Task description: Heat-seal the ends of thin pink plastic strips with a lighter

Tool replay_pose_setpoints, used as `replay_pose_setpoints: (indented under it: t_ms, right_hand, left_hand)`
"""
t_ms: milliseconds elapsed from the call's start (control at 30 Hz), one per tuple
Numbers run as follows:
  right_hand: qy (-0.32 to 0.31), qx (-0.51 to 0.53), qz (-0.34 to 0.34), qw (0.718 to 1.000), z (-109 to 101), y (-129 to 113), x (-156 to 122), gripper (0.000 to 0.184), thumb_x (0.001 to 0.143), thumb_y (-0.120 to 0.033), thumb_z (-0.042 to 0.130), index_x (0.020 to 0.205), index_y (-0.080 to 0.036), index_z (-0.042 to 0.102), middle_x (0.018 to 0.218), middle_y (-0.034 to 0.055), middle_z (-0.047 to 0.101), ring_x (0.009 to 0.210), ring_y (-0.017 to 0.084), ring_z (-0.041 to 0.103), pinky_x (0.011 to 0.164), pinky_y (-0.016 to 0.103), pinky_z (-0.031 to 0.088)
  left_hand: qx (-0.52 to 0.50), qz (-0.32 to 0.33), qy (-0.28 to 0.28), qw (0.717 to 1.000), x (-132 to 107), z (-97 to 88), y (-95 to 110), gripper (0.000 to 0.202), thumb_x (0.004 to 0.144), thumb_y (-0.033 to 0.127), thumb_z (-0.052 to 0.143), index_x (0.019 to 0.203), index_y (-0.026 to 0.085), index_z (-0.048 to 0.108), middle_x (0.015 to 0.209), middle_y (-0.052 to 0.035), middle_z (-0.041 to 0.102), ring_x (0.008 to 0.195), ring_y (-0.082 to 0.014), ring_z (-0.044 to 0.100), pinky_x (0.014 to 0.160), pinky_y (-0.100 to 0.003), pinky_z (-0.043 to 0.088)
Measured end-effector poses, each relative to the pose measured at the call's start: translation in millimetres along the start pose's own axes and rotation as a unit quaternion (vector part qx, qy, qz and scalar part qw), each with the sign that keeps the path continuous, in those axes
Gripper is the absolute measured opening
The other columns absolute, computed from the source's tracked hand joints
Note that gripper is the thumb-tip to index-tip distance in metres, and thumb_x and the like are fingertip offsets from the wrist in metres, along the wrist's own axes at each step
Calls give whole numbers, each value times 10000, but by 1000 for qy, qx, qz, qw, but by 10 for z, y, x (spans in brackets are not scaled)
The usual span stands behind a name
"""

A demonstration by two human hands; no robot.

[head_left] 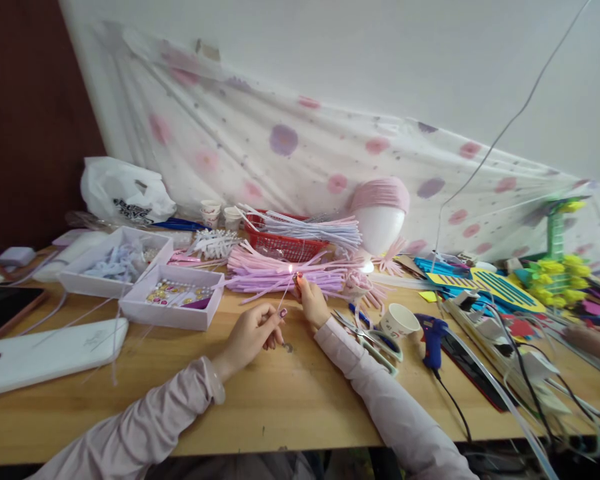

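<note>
My left hand [260, 328] is closed in a pinch on a thin pale ribbon [287, 291], which runs up from the fingertips. My right hand [312, 300] is wrapped round an orange-red lighter [299, 279]; a small flame [290, 269] burns beside it, close to the ribbon's upper part. Most of the lighter is hidden by the fingers. Just behind both hands lie bundles of pink and lilac pipe cleaners [270, 272]. Scissors [377, 343] and a paper cup [399, 321] are to the right of my right wrist.
Small white boxes of beads [174, 313] and pale pieces [115, 263] stand left. A red basket [285, 247] and a white head form [380, 227] are behind. Rightward are a blue glue gun [433, 340], a power strip [495, 347] with cables, and another person's hand [593, 339].
</note>
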State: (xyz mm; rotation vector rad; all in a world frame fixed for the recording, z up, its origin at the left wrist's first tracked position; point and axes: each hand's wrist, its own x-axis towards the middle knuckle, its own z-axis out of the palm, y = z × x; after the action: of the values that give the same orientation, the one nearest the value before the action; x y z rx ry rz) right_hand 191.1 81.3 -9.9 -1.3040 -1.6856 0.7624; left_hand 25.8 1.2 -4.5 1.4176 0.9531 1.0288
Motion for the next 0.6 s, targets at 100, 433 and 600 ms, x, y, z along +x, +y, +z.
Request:
replay_pose_setpoints:
  t_ms: [100,433,600]
  right_hand:
    - [27,13,17,999,-31,10,21,502,885,-512,238,496,-207,329,428,-43,306,434,99,283,466,262,196]
    - [-7,-23,-12,1000,59,2,-189,492,873,-550,263,531,-205,343,484,-39,313,483,105,294,481,256,207]
    - [6,3,26,1000,3,-29,-192,502,874,-544,246,508,-209,323,446,-43,302,448,101,280,475,260,210]
  left_hand:
    - [2,2,1,1000,-3,-1,-3,375,805,539,493,708,177,474,530,6,614,416,-84,503,412,-191,394]
    - [0,8,4,1000,10,-12,17,371,805,534,496,715,175,478,531,7,618,414,-83,501,412,-191,390]
    - [-1,7,1,1000,2,-7,14,363,807,531,496,730,177,484,529,10,616,408,-85,497,406,-192,388]
